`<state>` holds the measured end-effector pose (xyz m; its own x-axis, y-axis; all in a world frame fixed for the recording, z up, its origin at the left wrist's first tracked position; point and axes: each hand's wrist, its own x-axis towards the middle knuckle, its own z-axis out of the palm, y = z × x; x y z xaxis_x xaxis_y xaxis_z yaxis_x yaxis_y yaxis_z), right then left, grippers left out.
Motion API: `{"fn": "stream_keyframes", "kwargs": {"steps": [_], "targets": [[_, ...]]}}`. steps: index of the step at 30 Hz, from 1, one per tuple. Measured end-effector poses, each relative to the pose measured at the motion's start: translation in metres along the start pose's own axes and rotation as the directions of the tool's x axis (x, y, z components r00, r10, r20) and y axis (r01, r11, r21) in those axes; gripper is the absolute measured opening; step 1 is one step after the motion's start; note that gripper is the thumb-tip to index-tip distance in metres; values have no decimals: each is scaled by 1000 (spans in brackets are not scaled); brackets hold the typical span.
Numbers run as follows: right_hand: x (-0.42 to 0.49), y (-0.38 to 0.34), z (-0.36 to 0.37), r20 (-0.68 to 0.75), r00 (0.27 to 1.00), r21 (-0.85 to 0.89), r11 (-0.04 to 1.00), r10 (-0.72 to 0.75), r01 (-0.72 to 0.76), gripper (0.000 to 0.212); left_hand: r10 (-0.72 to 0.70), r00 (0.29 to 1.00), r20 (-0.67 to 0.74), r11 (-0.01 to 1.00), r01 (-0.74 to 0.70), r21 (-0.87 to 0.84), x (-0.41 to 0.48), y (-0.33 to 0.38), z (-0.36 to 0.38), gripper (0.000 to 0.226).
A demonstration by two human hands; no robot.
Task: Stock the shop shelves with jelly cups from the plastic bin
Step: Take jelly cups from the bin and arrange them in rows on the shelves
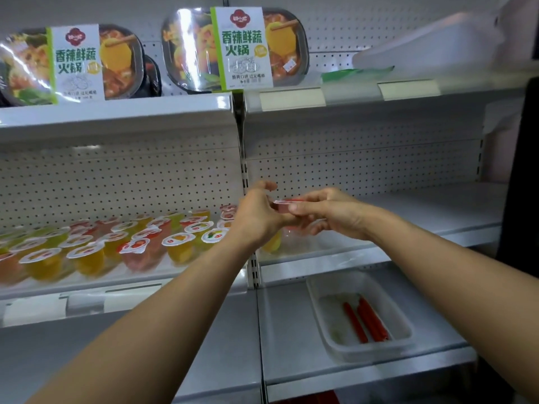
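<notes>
White pegboard shelving, two bays split by a slotted upright (242, 158). Mid shelf (423, 211): L bay packed w/ jelly cups (116, 243) nearly to its front lip; R bay shows grey deck out to the end. Left hand (256, 218) and right hand (331, 214) meet at the upright, both pinching one red jelly cup (282, 206) above the shelf. Plastic bin (374, 349) sits on the shelf below, near its front edge.

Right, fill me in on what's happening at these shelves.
A person is restocking. The left hand and right hand together hold a red jelly cup above the middle shelf, by the upright between its two bays. The left bay already carries rows of jelly cups. On the shelf below, the plastic bin holds just a few red sticks.
</notes>
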<state>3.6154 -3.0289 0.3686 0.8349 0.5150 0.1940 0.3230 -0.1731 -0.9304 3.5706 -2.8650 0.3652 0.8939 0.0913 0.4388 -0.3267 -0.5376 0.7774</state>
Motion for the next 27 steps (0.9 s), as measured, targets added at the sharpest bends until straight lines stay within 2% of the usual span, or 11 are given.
{"fn": "stream_keyframes", "kwargs": {"steps": [2, 4, 7, 10, 12, 22, 24, 27], "targets": [[-4, -1, 1, -10, 1000, -13, 1000, -8, 7, 51, 21, 1000, 20, 999, -22, 39, -2, 5, 1, 86], [-5, 1, 2, -91, 996, -25, 1000, -13, 10, 37, 29, 999, 26, 998, -31, 45, -3, 5, 1, 83], [-1, 14, 0, -304, 953, -135, 989, 11, -55, 32, 13, 1000, -24, 998, -12, 54, -8, -2, -3, 61], [4, 33, -5, -402, 912, -171, 972, 83, -164, 32, -7, 998, -63, 1000, 9, 29, -15, -13, -11, 37], [6, 43, -4, -420, 898, -152, 966, 128, -209, 30, -16, 997, -69, 999, 18, 32, -22, -18, -17, 28], [15, 54, 4, -439, 883, -190, 944, 164, -269, 36, -78, 993, -87, 996, 81, 41, -36, -32, -32, 23], [11, 53, 5, -426, 889, -220, 934, 167, -281, 42, -92, 992, -84, 994, 96, 46, -38, -34, -32, 23], [3, 49, 6, -424, 896, -329, 900, 131, -288, 64, -92, 994, -63, 992, 97, 79, -44, -33, -34, 24]]}}
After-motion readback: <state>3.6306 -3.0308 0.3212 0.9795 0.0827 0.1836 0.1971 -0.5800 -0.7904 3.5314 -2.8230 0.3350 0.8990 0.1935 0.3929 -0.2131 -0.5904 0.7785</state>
